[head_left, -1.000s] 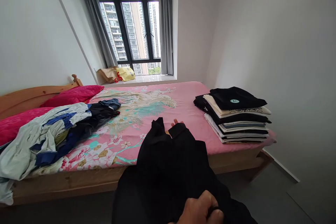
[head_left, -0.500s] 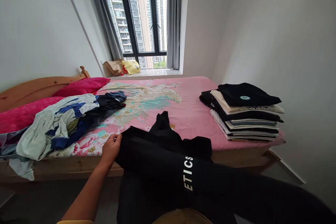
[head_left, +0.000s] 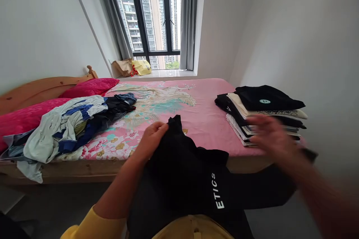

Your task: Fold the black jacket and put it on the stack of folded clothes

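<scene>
A black shirt [head_left: 190,171] with white letters reading "ETICS" hangs over my lap and against the bed's front edge. My left hand [head_left: 154,134] is closed on its upper left part, beside a narrow black point that sticks up. On the right, the shirt stretches out toward the floor side of the bed. My right hand [head_left: 269,136] is blurred by motion above that stretch, its fingers extended to the left and apart, with nothing visible in them. Behind it stands a stack of folded clothes [head_left: 263,99], topped by a black piece with a round pale-green print.
A loose heap of clothes [head_left: 67,123] lies at the bed's left, against red pillows [head_left: 89,86]. The bed has a pink floral sheet [head_left: 202,119] and a wooden front rail [head_left: 70,171]. Paper bags [head_left: 123,67] sit on the windowsill at the back.
My left hand has moved right and up to another part of the shirt. My right hand has come into view at the right, and the shirt's right side has dropped into a shorter stretch.
</scene>
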Demonstrator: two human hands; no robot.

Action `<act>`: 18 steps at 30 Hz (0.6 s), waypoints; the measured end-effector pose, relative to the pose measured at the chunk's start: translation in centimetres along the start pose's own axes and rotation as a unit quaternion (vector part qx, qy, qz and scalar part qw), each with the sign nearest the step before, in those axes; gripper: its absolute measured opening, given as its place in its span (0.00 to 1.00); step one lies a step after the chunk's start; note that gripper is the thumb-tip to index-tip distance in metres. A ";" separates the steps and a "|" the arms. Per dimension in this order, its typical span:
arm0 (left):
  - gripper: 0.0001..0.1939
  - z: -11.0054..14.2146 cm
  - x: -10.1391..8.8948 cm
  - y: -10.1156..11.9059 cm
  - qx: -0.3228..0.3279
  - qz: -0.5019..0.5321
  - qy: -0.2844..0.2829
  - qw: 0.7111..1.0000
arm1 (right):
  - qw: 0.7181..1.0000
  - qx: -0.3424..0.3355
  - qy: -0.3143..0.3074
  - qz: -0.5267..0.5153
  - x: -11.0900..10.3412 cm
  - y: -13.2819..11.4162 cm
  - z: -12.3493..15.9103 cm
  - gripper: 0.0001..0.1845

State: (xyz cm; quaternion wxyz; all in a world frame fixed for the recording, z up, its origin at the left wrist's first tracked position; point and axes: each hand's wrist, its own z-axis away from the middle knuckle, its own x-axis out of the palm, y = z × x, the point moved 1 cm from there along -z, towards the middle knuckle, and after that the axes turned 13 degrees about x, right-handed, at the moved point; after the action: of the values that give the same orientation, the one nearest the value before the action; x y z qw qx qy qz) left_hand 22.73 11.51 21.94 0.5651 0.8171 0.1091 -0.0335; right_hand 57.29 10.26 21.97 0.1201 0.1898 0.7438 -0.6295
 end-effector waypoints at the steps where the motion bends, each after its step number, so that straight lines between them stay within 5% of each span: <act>1: 0.17 -0.1 1.9 1.1 0.020 0.005 -0.034 0.999 | 0.997 -0.015 -0.076 -0.008 2.9 -0.3 0.3 0.39; 2: 0.16 -0.2 3.6 1.9 0.038 0.014 -0.063 0.997 | 0.990 -0.035 -0.140 -0.006 5.7 -0.7 0.6 0.42; 4: 0.15 -0.1 6.1 2.7 0.069 0.041 -0.093 0.992 | 0.977 -0.046 -0.200 -0.049 10.5 -1.7 0.8 0.25; 7: 0.14 1.2 7.2 1.1 0.085 0.020 -0.075 0.993 | 0.974 0.002 -0.184 -0.133 12.7 -2.9 0.0 0.10; 10: 0.22 4.4 6.4 -3.2 0.069 -0.111 -0.108 0.986 | 0.964 0.057 -0.137 -0.220 10.4 -3.8 -1.1 0.11; 14: 0.09 7.5 4.1 -9.1 0.019 -0.233 -0.189 0.954 | 0.956 0.082 -0.080 -0.272 6.5 -4.6 -1.8 0.14; 18: 0.13 3.8 -0.5 -8.9 0.009 -0.194 -0.133 0.972 | 0.986 0.037 -0.029 -0.163 4.3 -4.8 -3.1 0.15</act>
State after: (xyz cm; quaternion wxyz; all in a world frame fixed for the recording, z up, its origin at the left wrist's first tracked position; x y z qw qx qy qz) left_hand 20.59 10.92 12.55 0.5497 0.7737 0.1895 -0.2516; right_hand 51.54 13.23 24.97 0.0303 0.0521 0.7370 -0.6732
